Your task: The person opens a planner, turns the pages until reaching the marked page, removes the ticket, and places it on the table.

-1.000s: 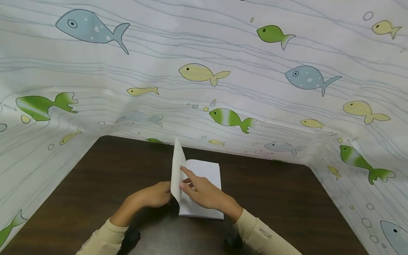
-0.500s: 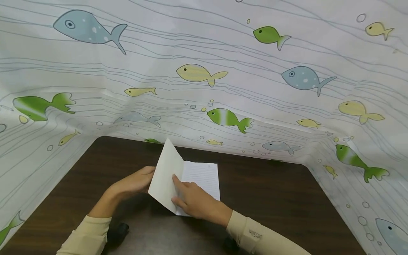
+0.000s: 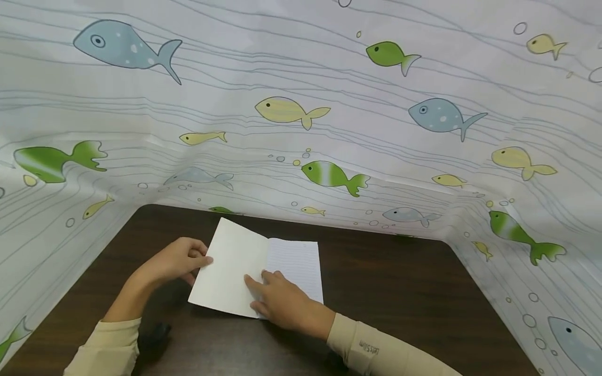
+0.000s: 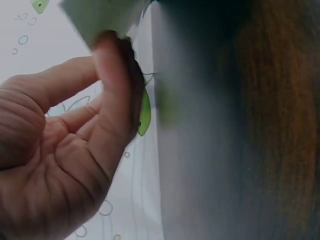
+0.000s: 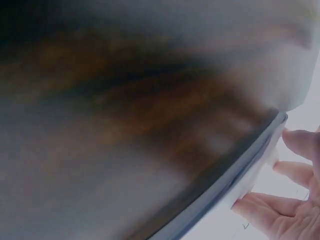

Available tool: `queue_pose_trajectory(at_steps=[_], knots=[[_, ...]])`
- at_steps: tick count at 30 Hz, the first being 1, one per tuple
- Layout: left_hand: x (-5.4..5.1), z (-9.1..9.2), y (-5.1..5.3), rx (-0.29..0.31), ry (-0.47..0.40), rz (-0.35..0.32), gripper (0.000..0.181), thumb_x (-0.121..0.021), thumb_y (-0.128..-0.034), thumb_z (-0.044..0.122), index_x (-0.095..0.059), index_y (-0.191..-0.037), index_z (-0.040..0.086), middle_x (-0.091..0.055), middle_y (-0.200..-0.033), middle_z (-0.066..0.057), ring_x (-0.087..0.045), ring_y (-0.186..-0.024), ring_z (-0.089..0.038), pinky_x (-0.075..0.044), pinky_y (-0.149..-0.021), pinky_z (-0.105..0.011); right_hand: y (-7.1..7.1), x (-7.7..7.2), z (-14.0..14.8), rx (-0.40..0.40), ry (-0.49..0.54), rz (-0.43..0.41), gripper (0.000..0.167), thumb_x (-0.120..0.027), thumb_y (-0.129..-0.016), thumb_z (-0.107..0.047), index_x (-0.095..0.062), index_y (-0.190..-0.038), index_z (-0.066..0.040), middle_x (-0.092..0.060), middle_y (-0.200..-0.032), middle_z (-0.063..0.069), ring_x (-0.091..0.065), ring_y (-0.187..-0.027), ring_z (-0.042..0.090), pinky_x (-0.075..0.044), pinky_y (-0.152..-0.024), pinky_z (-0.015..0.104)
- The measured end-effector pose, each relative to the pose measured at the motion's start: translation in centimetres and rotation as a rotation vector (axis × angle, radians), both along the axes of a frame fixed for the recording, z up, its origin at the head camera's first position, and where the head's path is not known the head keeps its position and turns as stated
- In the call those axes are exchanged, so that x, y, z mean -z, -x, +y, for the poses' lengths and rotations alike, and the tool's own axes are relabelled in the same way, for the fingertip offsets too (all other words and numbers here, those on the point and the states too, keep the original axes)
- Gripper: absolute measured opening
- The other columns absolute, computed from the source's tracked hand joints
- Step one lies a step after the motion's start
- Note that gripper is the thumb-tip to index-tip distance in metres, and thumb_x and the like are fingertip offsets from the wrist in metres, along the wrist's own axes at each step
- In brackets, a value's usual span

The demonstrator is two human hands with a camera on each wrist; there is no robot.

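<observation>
An opened notebook (image 3: 293,258) with lined pages lies on the dark table. Its blank white cover (image 3: 228,266) is swung out to the left, slightly raised. At that cover's left edge my left hand (image 3: 176,259) pinches it, thumb on top and fingers underneath; the left wrist view shows the same pinch on a corner of the cover (image 4: 100,17). My right hand (image 3: 284,302) rests on the notebook near the fold, its fingers extended onto the inside of the cover. In the right wrist view, its fingertips (image 5: 247,202) touch the notebook beside the stacked page edges (image 5: 220,182).
The dark wood-grain table (image 3: 390,292) spreads around the notebook. A white sheet (image 3: 226,78) printed with fish rises behind it and on both sides. A dark object (image 3: 155,334), blurred, is beside my left wrist.
The cover stood nearly upright a second ago and has swung down to the left. My left hand moved left with it; my right hand shifted slightly left and down, staying near the fold.
</observation>
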State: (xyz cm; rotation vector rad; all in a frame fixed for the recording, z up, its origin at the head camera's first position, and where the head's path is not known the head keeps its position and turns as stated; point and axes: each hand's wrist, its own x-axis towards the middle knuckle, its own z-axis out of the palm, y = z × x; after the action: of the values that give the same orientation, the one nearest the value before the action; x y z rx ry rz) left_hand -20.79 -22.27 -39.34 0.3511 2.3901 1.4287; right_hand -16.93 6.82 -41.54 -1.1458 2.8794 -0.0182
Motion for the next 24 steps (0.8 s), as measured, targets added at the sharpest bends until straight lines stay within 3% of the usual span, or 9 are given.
queue_pose_trajectory(at_steps=[6,11,13,20,24], knots=[[0.8,-0.5,-0.3,0.007,0.098,-0.023,0.021,-0.071,-0.0981,0.001,-0.061,-0.108,-0.014,-0.069,-0.085,-0.014,-0.069,-0.068,-0.020,-0.066,-0.062,-0.040,0.2,-0.4,0.2,-0.010,-0.004,-0.022,0.052,-0.069,-0.106,-0.036,-0.056,-0.156,-0.024,-0.066,-0.145,0.013,-0.067,-0.128,0.027,-0.056,-0.109,0.030],[1.3,-0.3,-0.5,-0.024,0.150,-0.037,0.021,-0.076,-0.0936,-0.001,-0.059,-0.102,-0.011,-0.066,-0.079,-0.013,-0.068,-0.060,-0.018,-0.065,-0.060,-0.037,0.9,-0.9,0.4,0.013,0.039,-0.071,0.050,-0.074,-0.103,-0.033,-0.064,-0.149,-0.016,-0.069,-0.145,0.010,-0.067,-0.133,0.025,-0.056,-0.112,0.032],[1.5,-0.1,-0.6,-0.043,0.165,-0.046,0.021,-0.077,-0.0925,-0.002,-0.059,-0.101,-0.010,-0.065,-0.076,-0.013,-0.068,-0.058,-0.018,-0.065,-0.060,-0.036,1.4,-1.1,0.6,0.044,0.052,-0.090,0.050,-0.077,-0.101,-0.033,-0.066,-0.146,-0.012,-0.069,-0.145,0.009,-0.067,-0.134,0.025,-0.057,-0.111,0.034],[1.4,0.4,-0.6,-0.087,0.209,-0.057,0.023,-0.077,-0.0915,-0.004,-0.056,-0.099,-0.010,-0.065,-0.076,-0.015,-0.069,-0.056,-0.018,-0.065,-0.060,-0.036,4.0,-0.8,3.3,0.216,-0.022,-0.023,0.053,-0.078,-0.098,-0.044,-0.072,-0.136,-0.007,-0.069,-0.146,0.009,-0.068,-0.127,0.034,-0.066,-0.090,0.048],[1.4,0.6,-0.7,-0.087,0.205,-0.055,0.023,-0.077,-0.0915,-0.004,-0.056,-0.099,-0.010,-0.065,-0.076,-0.015,-0.069,-0.056,-0.017,-0.066,-0.061,-0.036,5.7,-0.7,5.3,0.335,0.018,-0.088,0.064,-0.083,-0.093,-0.046,-0.070,-0.137,-0.001,-0.066,-0.149,0.014,-0.063,-0.136,0.040,-0.062,-0.100,0.056]])
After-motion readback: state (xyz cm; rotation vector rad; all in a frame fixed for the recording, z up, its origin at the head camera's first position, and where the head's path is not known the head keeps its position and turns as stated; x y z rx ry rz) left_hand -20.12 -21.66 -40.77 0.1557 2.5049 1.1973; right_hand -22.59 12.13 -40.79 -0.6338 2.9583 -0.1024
